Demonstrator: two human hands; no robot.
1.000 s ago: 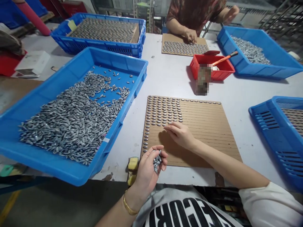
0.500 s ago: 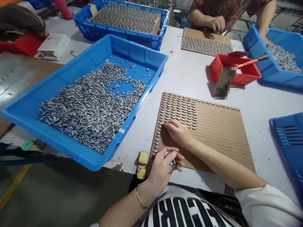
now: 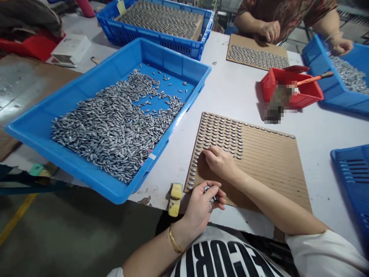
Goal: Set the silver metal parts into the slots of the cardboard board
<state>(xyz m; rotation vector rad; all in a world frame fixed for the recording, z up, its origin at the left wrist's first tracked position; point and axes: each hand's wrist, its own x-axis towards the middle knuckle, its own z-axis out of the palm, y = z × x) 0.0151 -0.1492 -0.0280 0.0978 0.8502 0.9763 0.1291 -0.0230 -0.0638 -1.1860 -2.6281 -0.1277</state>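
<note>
Grey metal pieces (image 3: 212, 196), small and oval, lie in the curled fingers of my left hand (image 3: 203, 202), held over the near left edge of a brown cardboard sheet (image 3: 271, 169). On that sheet, my right hand (image 3: 220, 161) rests with its fingertips pinched at the left part; whatever is between them is too small to make out. Rows of the same pieces (image 3: 221, 130) cover the upper left of the sheet, with one line down its left edge and one along its top. A large blue tray (image 3: 173, 59) at the left holds a heap of loose pieces (image 3: 115, 123).
Across the table (image 3: 221, 88) a person's hands (image 3: 271, 30) are near another filled sheet (image 3: 258, 57) and a blue bin (image 3: 348, 100). A red box (image 3: 308, 96) with an orange-handled tool stands between. Yellow blocks (image 3: 175, 200) lie at the front edge.
The view has shifted slightly, moving most things right. The other person's hand has lifted from the pieces in the far blue bin. My hands keep nearly the same pose.
</note>
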